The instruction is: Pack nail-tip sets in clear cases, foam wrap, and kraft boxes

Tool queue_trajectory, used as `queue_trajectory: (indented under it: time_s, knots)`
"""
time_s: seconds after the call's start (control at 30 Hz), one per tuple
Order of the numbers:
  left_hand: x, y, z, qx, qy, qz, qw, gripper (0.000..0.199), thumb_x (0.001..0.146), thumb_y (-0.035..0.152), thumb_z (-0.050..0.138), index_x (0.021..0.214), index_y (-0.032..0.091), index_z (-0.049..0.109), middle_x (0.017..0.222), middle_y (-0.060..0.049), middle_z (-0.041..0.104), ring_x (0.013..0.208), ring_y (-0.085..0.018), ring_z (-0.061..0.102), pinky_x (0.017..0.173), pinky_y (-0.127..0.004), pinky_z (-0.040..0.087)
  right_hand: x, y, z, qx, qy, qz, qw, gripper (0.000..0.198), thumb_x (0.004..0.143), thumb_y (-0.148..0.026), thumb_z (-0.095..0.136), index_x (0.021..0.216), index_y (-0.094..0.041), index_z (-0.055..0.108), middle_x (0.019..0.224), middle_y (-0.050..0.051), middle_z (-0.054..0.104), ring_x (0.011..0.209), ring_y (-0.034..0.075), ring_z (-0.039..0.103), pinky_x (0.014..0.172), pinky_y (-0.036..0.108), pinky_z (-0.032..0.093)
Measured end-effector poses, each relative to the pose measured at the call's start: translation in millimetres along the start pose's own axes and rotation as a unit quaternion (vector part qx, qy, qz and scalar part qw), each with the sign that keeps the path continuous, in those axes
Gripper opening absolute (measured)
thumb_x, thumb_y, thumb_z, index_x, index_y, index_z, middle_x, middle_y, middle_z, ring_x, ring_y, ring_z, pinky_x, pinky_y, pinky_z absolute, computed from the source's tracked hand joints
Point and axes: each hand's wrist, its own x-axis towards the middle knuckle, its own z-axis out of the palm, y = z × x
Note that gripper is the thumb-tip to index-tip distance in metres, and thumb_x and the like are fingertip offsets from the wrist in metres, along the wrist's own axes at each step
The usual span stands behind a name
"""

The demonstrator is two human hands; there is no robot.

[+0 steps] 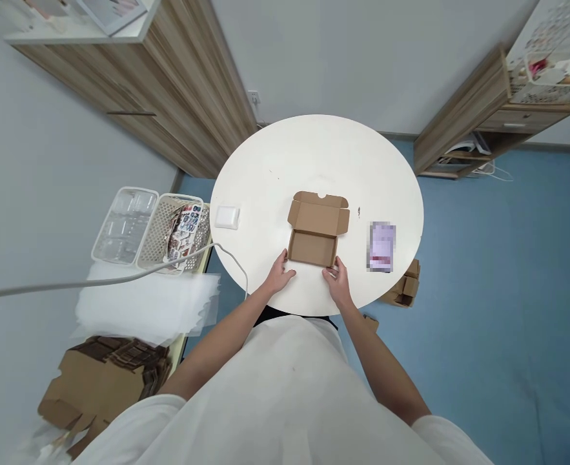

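An unfolded-lid brown cardboard box (312,248) sits on the white oval table (318,155), its lid raised at the far side and its inside bare. My left hand (279,274) holds the near left corner, fingers along the side and thumb apart in front. At the near right corner my right hand (337,281) grips the box in the same way, its thumb pointing inward. The undersides of the fingers are hidden. To the left lies a small white packet (227,217); to the right, a blurred-out purple item (381,247).
A grey cable (168,263) crosses to the table's left edge. Left stand a clear-lidded bin (124,226), a white basket (156,236) of stickers, white sheets (144,300) and flattened cardboard (95,387). More cardboard boxes (405,287) rest on the floor right.
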Motion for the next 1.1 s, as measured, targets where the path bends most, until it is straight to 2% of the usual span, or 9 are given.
queue_trajectory:
  time_s: [0.17,0.3,0.4,0.53,0.63,0.73,0.87,0.97,1.1]
  knots:
    - [-5.6,-4.8,-10.1,0.012,0.006,-0.003,1.0,0.079,0.069,0.019,0.057,0.139,0.022,0.021,0.141,-0.012,0.03,0.125,-0.026,0.035,0.096,-0.041,0.035,-6.7,-0.2,2.7,-0.039,0.052,-0.042,0.997,0.066,0.074,-0.039,0.054,0.132,-0.025,0.027,0.131,0.012,0.029,0.103,0.019,0.048,0.08,0.035,0.049]
    - [-3.6,-14.2,-24.7,0.019,0.049,-0.014,0.999,0.07,0.071,0.021,0.058,0.135,0.021,0.029,0.133,-0.013,0.04,0.12,-0.024,0.041,0.093,-0.039,0.038,-19.7,-10.0,10.8,-0.111,0.135,-0.117,0.978,0.06,0.074,-0.033,0.054,0.129,-0.027,0.031,0.13,0.012,0.028,0.098,0.018,0.046,0.077,0.037,0.047]
    - [1.0,-21.0,-39.6,0.042,0.087,-0.017,0.995,0.061,0.073,0.022,0.057,0.13,0.018,0.036,0.124,-0.014,0.048,0.114,-0.023,0.046,0.088,-0.038,0.041,-26.7,-20.2,23.4,-0.136,0.158,-0.182,0.961,0.06,0.073,-0.03,0.054,0.128,-0.025,0.03,0.129,0.013,0.029,0.093,0.018,0.046,0.076,0.038,0.046]
    - [7.3,-27.0,-69.4,0.067,0.141,0.003,0.988,0.052,0.074,0.025,0.056,0.124,0.017,0.042,0.124,-0.014,0.046,0.111,-0.023,0.048,0.086,-0.036,0.043,-24.9,-35.3,54.1,-0.158,0.082,-0.254,0.951,0.048,0.075,-0.026,0.05,0.122,-0.022,0.04,0.117,0.012,0.042,0.09,0.019,0.049,0.073,0.038,0.047]
    - [11.7,-30.9,-101.5,0.073,0.198,0.005,0.977,0.05,0.075,0.027,0.057,0.122,0.018,0.044,0.126,-0.014,0.042,0.111,-0.023,0.047,0.089,-0.036,0.042,-17.4,-46.4,90.3,-0.2,0.009,-0.274,0.941,0.028,0.078,-0.025,0.047,0.105,-0.021,0.054,0.107,0.01,0.05,0.099,0.022,0.049,0.082,0.041,0.044]
    - [18.9,-35.5,-137.9,0.056,0.25,-0.012,0.966,0.051,0.075,0.029,0.057,0.123,0.018,0.041,0.128,-0.013,0.039,0.111,-0.022,0.047,0.091,-0.035,0.041,-8.3,-55.6,133.1,-0.227,-0.061,-0.228,0.945,0.024,0.078,-0.027,0.047,0.099,-0.022,0.057,0.109,0.009,0.052,0.104,0.022,0.048,0.087,0.042,0.042]
    - [37.9,-40.8,-180.5,0.016,0.263,-0.052,0.963,0.057,0.078,0.035,0.054,0.128,0.017,0.034,0.131,-0.015,0.036,0.109,-0.023,0.049,0.092,-0.035,0.04,9.7,-63.9,188.2,-0.192,-0.134,-0.056,0.971,0.034,0.076,-0.035,0.05,0.109,-0.024,0.053,0.115,0.007,0.052,0.097,0.019,0.053,0.081,0.036,0.047]
    - [54.7,-41.2,-202.6,0.012,0.228,-0.047,0.972,0.061,0.078,0.035,0.054,0.132,0.018,0.03,0.136,-0.015,0.03,0.11,-0.023,0.048,0.094,-0.036,0.038,29.8,-68.3,224.0,-0.138,-0.119,0.039,0.982,0.038,0.075,-0.039,0.051,0.111,-0.024,0.051,0.117,0.007,0.054,0.096,0.017,0.055,0.084,0.035,0.045]
    - [71.3,-36.7,-220.9,0.047,0.185,0.004,0.982,0.057,0.081,0.033,0.05,0.132,0.016,0.032,0.136,-0.014,0.033,0.126,-0.026,0.032,0.105,-0.038,0.025,55.8,-75.2,262.1,-0.096,-0.083,0.074,0.989,0.04,0.074,-0.038,0.053,0.111,-0.022,0.05,0.121,0.008,0.053,0.105,0.018,0.053,0.087,0.035,0.044]
